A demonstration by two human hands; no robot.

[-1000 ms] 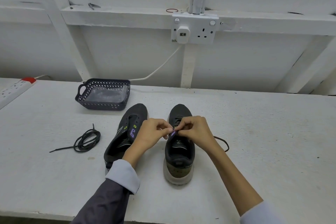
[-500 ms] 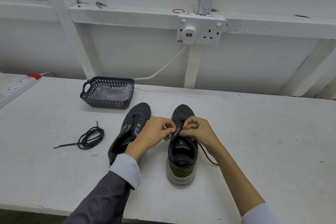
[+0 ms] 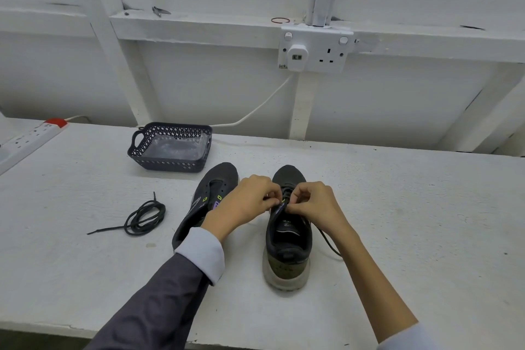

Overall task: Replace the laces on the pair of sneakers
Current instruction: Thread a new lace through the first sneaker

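Fingertips (image 3: 272, 202) of the left hand (image 3: 244, 204) and right hand (image 3: 312, 204) pinch the lace (image 3: 329, 244) at the top eyelets of the laced shoe (image 3: 287, 258); bare shoe (image 3: 218, 182) at ten o'clock, loose lace (image 3: 145, 217) at nine. Probably unlacing; next, pull the tail free of that eyelet.

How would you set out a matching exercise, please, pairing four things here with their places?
1. coiled lace
2. basket
3. olive-heeled sneaker
4. power strip

a. far left edge of the table
b. pinched at its eyelets by left hand and right hand
c. near the table's back edge
d. lying loose in front of the basket

Pairs: 1-d, 2-c, 3-b, 4-a.
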